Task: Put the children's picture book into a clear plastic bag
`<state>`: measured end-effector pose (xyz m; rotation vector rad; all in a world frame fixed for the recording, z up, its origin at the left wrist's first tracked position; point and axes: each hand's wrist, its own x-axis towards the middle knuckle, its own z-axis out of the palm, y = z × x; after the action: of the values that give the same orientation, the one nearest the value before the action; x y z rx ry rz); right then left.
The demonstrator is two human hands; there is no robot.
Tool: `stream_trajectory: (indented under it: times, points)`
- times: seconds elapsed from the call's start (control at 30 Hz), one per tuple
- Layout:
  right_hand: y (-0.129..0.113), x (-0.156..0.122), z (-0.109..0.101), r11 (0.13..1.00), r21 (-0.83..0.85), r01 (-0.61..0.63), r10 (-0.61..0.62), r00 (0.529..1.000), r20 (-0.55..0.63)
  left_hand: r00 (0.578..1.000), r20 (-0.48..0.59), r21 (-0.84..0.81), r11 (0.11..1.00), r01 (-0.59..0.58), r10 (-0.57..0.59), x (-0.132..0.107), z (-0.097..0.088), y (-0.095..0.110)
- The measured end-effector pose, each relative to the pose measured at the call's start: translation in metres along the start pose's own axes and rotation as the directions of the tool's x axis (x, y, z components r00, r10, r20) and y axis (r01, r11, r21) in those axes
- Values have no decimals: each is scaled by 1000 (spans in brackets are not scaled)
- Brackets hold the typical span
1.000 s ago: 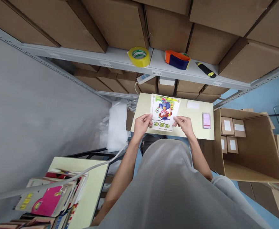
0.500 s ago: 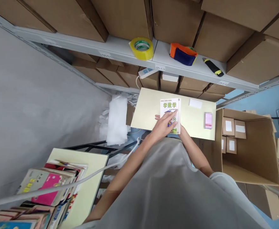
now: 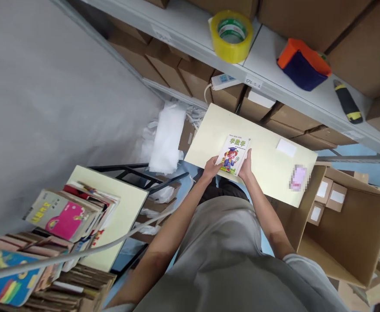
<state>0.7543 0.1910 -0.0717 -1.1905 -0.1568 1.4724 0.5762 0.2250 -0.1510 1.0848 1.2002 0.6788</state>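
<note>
A children's book (image 3: 232, 157) with green lettering and a cartoon figure on its white cover is held above the pale tabletop (image 3: 264, 169). My left hand (image 3: 212, 168) grips its lower left edge, thumb on the cover. On the opposite side, my right hand (image 3: 245, 164) is closed around the right edge. The fingers beneath the book are hidden. To the right on the same table lie a white slip of paper (image 3: 286, 147) and a pinkish, blurred-out flat item (image 3: 298, 178).
Yellow tape (image 3: 245, 45), an orange-and-blue band (image 3: 302, 67) and a utility knife (image 3: 348, 102) sit on the shelf. An open carton (image 3: 355, 225) with small boxes stands right. Piled books (image 3: 63, 212) occupy a side table, crossed by a pale cable (image 3: 112, 244).
My left hand has slid off the front cover to the book's left edge, uncovering the cartoon. My right hand now shows at the right edge. The whole view has shifted and tilted.
</note>
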Motion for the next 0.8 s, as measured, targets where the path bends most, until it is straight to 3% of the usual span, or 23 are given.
stream_trajectory:
  times: [0.13, 0.23, 0.37, 0.5, 0.57, 0.67, 0.8]
  points:
    - [16, 44, 7, 997, -17, -80, 78, 991, -104, 981, -161, -45, 993, 105, -111, 36, -14, -5]
    - [21, 76, 10, 989, -119, -87, 61, 976, -209, 959, -237, -82, 987, 136, -152, 71, -25, -4]
    - [18, 106, 13, 959, -254, -127, 47, 953, -299, 946, -267, -152, 977, 147, -184, 108, -30, -1]
    - [19, 105, 12, 878, -465, -118, -87, 914, -396, 964, -214, -194, 974, 115, -157, 120, -45, -1]
    - [21, 92, 15, 777, -617, -121, -181, 897, -404, 968, -211, -207, 974, 96, -140, 119, -68, -5]
    - [26, 69, 38, 570, -816, -96, -317, 891, -326, 937, -299, -256, 961, 106, -183, 117, -125, -22]
    - [49, 58, 111, 478, -877, -44, -275, 941, -196, 833, -456, -326, 930, 171, -314, 125, -220, -68]
